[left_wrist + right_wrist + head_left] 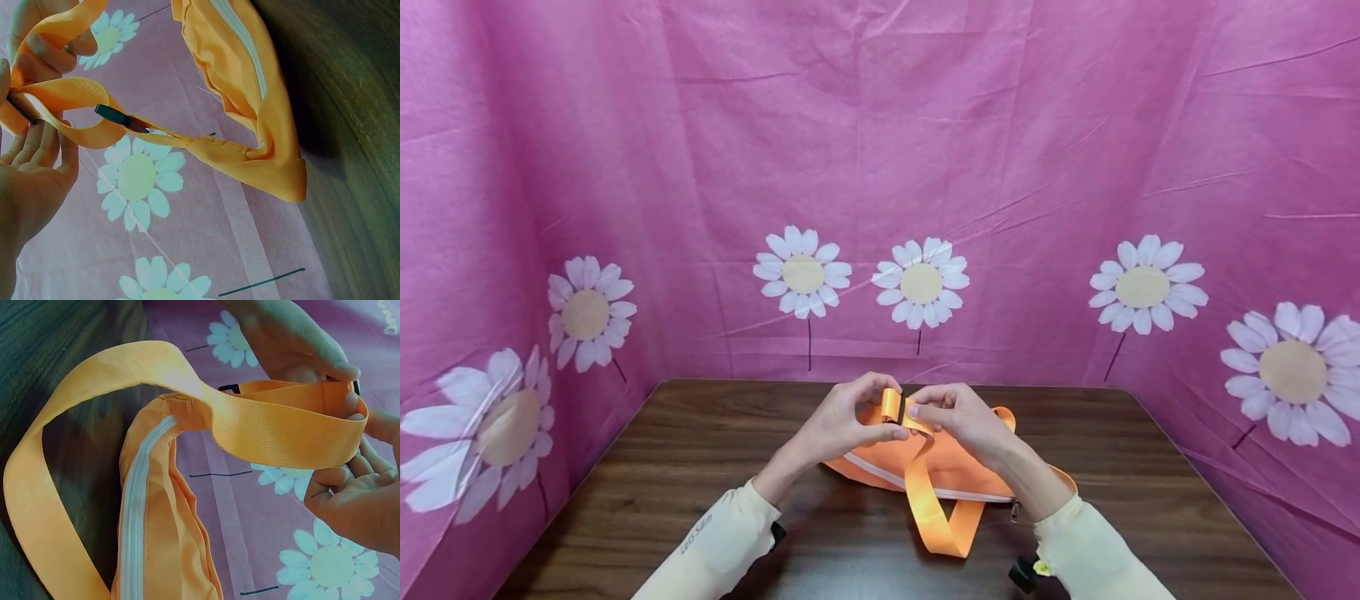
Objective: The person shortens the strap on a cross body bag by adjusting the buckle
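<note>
An orange fabric bag (958,462) with a white zipper (140,506) lies on the table beneath both hands. My left hand (857,417) pinches a black slider buckle (902,408) threaded on the bag's orange strap (928,508), with thumb and fingers on either side. Close beside it, my right hand (968,419) pinches the strap at the buckle. A strap loop hangs from the hands down over the bag's front. In the left wrist view a second black buckle (115,117) shows where the strap joins the bag's end.
The dark wood table (722,450) spreads out around the bag. A pink cloth with white daisies (1000,167) encloses the back and both sides. A metal zipper pull (1015,511) hangs at the bag's right end.
</note>
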### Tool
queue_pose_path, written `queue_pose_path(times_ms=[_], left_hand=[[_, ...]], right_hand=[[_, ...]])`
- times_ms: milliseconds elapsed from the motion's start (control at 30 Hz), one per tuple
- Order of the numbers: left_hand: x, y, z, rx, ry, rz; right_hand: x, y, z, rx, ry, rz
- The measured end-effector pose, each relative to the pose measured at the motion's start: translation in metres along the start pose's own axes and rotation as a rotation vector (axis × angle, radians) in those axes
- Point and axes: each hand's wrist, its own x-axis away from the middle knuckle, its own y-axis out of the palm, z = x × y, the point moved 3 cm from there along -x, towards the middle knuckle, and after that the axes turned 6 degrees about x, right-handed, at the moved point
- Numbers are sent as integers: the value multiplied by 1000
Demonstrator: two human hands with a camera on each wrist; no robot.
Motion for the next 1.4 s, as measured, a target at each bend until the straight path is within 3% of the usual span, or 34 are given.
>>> queue_pose_path(times_ms=[233, 467, 867, 1200, 1400], left_hand=[[-2, -1, 4, -40, 46, 7], [1, -6, 4, -56, 35, 41], [1, 1, 2, -12, 25, -11], [2, -8, 7, -82, 74, 35], [-1, -11, 9, -122, 129, 53]], right_hand=[[0, -4, 2, 13, 9, 5], [4, -13, 6, -54, 8, -80], [3, -5, 2, -31, -43, -95], [4, -12, 4, -28, 20, -85], [4, -13, 6, -13, 30, -122]])
